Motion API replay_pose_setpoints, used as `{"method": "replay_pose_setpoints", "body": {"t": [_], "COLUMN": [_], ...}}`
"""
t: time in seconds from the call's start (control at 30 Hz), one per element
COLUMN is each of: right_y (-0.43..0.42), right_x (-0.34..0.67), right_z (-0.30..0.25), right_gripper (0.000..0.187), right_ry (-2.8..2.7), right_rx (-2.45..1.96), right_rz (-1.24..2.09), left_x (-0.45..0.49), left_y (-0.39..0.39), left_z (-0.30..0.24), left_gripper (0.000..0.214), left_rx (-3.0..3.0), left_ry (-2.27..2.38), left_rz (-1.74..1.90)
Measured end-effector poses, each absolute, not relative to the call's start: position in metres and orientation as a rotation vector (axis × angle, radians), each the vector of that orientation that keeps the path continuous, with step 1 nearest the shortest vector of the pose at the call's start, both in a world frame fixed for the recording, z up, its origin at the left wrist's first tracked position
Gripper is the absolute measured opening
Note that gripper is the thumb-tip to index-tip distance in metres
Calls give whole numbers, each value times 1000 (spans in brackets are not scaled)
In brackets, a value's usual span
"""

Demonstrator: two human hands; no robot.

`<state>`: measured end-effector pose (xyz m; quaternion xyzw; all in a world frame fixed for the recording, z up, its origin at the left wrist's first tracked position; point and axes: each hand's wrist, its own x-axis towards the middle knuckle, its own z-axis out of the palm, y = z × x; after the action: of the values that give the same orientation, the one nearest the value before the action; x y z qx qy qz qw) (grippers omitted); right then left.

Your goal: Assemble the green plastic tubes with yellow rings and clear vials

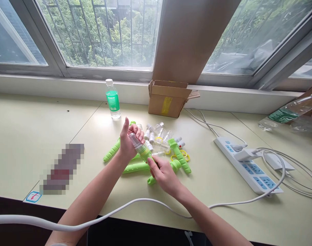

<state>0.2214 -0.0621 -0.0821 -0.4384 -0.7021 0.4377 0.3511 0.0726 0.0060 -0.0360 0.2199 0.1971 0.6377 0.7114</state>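
1. The right hand's [166, 172] grip was closed around a green handle [148, 156], above the middle of the worktop [30, 130].
2. The left hand's [127, 145] grip stood wide, thumb raised, against the clear tube [138, 143].
3. A far bottle's [115, 115] green label [113, 101] carried white lettering, too small to read.
4. A near-left sticker [33, 196] showed a red mark.

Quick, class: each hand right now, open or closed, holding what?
Left hand: open, thumb raised, at the clear tube; firm hold can't be told.
Right hand: closed, holding the green handle.
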Motion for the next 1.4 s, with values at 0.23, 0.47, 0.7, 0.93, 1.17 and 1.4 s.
{"method": "replay_pose_setpoints", "body": {"t": [0.23, 0.47, 0.7, 0.93, 1.17, 1.4], "right_y": [-62, -65, -67, -65, -64, -69], "right_x": [225, 224, 225, 222, 224, 219], "right_z": [-96, -95, -86, -85, -89, -84], "right_gripper": [31, 36, 33, 27, 26, 25], "right_ry": [-2113, -2211, -2183, -2225, -2259, -2181], "right_rx": [-1269, -1290, -1280, -1397, -1424, -1397], "right_rz": [126, -9, 335, 281, -20, 481], "left_x": [76, 77, 78, 80, 88, 84], "left_y": [6, 7, 5, 6, -2, -3], "left_z": [-39, -41, -40, -39, -34, -32], "left_gripper": [45, 46, 52, 52, 53, 57], "left_rx": [422, 346, 378, 382, 381, 489], "left_ry": [502, 574, 588, 618, 677, 674], "left_rz": [1492, 1520, 1502, 1559, 1664, 1579]}}
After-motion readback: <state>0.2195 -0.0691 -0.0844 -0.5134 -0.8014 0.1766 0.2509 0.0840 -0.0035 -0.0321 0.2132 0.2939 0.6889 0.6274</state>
